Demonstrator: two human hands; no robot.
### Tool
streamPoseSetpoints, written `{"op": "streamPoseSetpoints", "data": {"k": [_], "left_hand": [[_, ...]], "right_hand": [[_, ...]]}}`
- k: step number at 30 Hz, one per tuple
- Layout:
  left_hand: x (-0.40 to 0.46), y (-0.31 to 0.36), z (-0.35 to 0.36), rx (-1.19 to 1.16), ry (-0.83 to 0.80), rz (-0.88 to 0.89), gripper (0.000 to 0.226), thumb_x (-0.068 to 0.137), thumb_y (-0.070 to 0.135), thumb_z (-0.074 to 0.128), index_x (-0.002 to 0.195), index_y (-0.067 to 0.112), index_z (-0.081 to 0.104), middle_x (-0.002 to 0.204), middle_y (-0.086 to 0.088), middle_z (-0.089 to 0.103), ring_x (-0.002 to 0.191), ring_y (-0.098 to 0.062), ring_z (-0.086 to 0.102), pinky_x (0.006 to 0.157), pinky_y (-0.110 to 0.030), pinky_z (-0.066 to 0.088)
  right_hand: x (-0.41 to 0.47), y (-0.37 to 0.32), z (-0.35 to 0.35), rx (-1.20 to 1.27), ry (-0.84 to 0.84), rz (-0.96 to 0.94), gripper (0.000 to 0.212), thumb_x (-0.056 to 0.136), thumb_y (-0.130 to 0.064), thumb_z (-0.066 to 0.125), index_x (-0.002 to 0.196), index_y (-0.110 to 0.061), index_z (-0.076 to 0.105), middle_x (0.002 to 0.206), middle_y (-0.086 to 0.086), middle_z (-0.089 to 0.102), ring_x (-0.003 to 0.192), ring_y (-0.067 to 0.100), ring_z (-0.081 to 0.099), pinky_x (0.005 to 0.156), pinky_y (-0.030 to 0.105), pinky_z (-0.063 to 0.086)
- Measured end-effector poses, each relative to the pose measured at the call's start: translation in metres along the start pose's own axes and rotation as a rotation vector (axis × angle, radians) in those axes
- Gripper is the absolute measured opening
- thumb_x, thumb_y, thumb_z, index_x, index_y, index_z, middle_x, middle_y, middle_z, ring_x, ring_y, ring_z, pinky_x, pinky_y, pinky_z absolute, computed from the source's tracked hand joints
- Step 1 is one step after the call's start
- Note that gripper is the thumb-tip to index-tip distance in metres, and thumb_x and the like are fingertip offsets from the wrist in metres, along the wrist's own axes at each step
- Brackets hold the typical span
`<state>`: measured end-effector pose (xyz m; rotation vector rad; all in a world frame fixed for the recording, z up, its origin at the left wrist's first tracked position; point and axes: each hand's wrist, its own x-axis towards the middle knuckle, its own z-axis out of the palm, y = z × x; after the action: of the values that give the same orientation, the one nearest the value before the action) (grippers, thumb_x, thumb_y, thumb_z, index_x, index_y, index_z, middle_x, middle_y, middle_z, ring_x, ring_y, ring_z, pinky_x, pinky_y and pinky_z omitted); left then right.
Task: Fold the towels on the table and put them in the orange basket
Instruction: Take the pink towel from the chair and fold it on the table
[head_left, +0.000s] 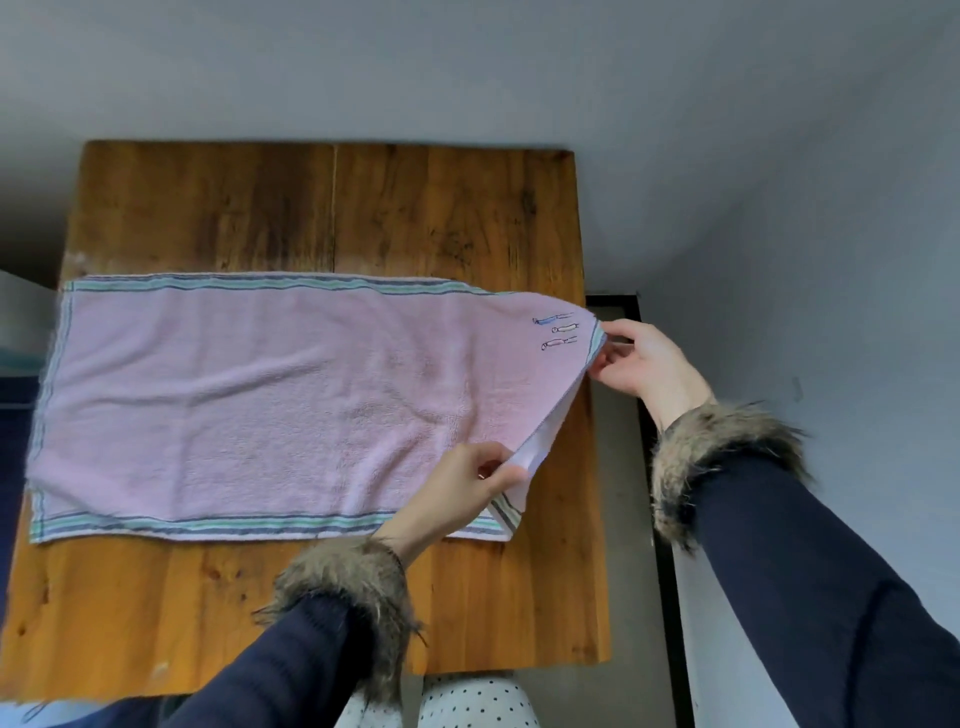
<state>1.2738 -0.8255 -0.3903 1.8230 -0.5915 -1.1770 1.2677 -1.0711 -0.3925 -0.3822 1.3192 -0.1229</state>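
Pink towel (270, 395) lies flat across the table (322, 208), and both hands pinch its right-edge corners: left hand (467, 483) near, right hand (639, 364) far. Looks like the first fold; next, carry that end over to the left edge, corners lined up.

Both arms wear dark navy sleeves (810, 587) with shaggy brown fur cuffs (717, 447); white polka-dot trousers (478, 701) show at bottom centre.
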Motion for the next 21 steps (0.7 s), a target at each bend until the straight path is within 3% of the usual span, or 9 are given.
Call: {"op": "streamPoseSetpoints", "data": {"k": [2,5,7,9,12,15,18,21], "left_hand": [[-0.008,-0.004,-0.017,-0.003,0.010,0.009,0.023,0.091,0.024,0.055,0.069,0.020,0.062,0.060,0.012,0.046,0.056,-0.004,0.038,0.056,-0.018,0.029],[-0.027,-0.013,-0.048,-0.026,0.084,-0.010,0.021,0.090,0.024,0.058,0.070,0.023,0.065,0.060,0.010,0.051,0.057,-0.004,0.040,0.056,-0.019,0.030],[-0.040,-0.020,-0.068,-0.038,0.166,-0.021,0.019,0.089,0.021,0.061,0.071,0.023,0.066,0.060,0.012,0.058,0.057,0.001,0.047,0.056,-0.013,0.034],[-0.055,-0.028,-0.088,-0.069,0.248,-0.033,0.018,0.087,0.020,0.064,0.069,0.024,0.066,0.060,0.014,0.061,0.056,0.002,0.050,0.055,-0.010,0.036],[-0.080,-0.047,-0.116,-0.143,0.348,-0.064,0.014,0.084,0.021,0.067,0.072,0.014,0.066,0.063,0.006,0.063,0.059,-0.003,0.054,0.057,-0.017,0.043],[-0.108,-0.068,-0.144,-0.206,0.444,-0.082,0.015,0.084,0.020,0.068,0.071,0.014,0.064,0.063,0.004,0.062,0.060,-0.006,0.057,0.062,-0.025,0.049],[-0.138,-0.088,-0.179,-0.225,0.532,-0.078,0.017,0.084,0.019,0.068,0.067,0.018,0.062,0.059,0.007,0.061,0.058,-0.003,0.056,0.059,-0.018,0.048],[-0.169,-0.107,-0.217,-0.279,0.614,-0.065,0.018,0.085,0.017,0.067,0.067,0.020,0.064,0.059,0.009,0.061,0.058,-0.003,0.056,0.059,-0.016,0.047]], "right_hand": [[-0.008,0.003,0.012,-0.029,-0.024,-0.011,0.002,0.086,-0.002,0.054,0.084,-0.002,0.055,0.084,0.007,0.057,0.068,0.014,0.051,0.058,0.021,0.037],[-0.021,0.015,0.039,-0.100,-0.023,-0.052,0.004,0.085,-0.003,0.055,0.086,-0.004,0.059,0.083,0.005,0.060,0.066,0.010,0.051,0.052,0.018,0.033],[-0.030,0.031,0.062,-0.277,0.075,-0.194,0.004,0.083,-0.004,0.059,0.085,-0.005,0.061,0.085,0.006,0.062,0.065,0.009,0.054,0.051,0.017,0.036],[-0.038,0.054,0.089,-0.510,0.129,-0.464,0.006,0.082,-0.005,0.061,0.082,-0.008,0.066,0.083,0.003,0.064,0.064,0.008,0.055,0.048,0.016,0.040],[-0.052,0.093,0.129,-0.849,0.015,-0.832,0.020,0.086,-0.010,0.058,0.102,-0.009,0.069,0.077,-0.011,0.062,0.077,0.008,0.059,0.062,0.016,0.048],[-0.067,0.131,0.168,-1.129,-0.012,-1.063,0.023,0.086,-0.013,0.055,0.105,-0.012,0.069,0.082,-0.006,0.065,0.090,0.016,0.060,0.080,0.024,0.044],[-0.083,0.173,0.211,-1.229,-0.083,-1.188,0.024,0.085,-0.010,0.054,0.104,-0.010,0.068,0.083,-0.002,0.065,0.084,0.015,0.054,0.069,0.013,0.029],[-0.096,0.215,0.256,-1.296,-0.154,-1.233,0.023,0.085,-0.008,0.054,0.104,-0.008,0.068,0.090,0.007,0.069,0.091,0.021,0.058,0.071,0.016,0.029]]}}
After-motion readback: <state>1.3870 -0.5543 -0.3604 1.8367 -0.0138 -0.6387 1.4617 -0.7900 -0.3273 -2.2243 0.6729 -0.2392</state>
